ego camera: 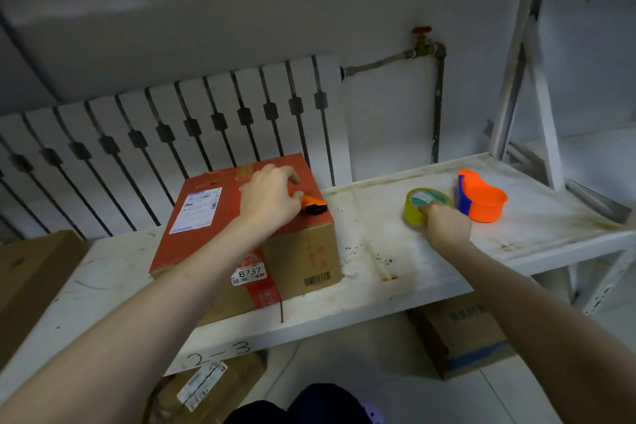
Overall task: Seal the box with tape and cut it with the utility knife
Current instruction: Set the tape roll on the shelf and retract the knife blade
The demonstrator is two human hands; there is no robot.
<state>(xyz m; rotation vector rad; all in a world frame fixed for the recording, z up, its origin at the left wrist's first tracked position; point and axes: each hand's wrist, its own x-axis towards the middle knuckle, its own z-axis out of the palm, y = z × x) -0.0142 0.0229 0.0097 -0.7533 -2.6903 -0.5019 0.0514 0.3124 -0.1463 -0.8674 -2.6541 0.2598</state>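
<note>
A cardboard box (296, 251) with a red top and a white shipping label sits on the left part of a white shelf (378, 251). My left hand (268, 200) rests on the box's top near its far right corner, closed around an orange and black utility knife (315, 205) that lies on the lid. To the right, a yellowish roll of tape (414, 212) stands on the shelf. My right hand (447, 225) grips the roll from the near side, fingers in its core.
An orange and blue tape dispenser (481, 200) stands just right of the roll. A white radiator (172, 134) and a pipe with a red valve (423, 41) run along the wall behind. Cardboard boxes lie under the shelf (461, 341) and at the left (31, 279).
</note>
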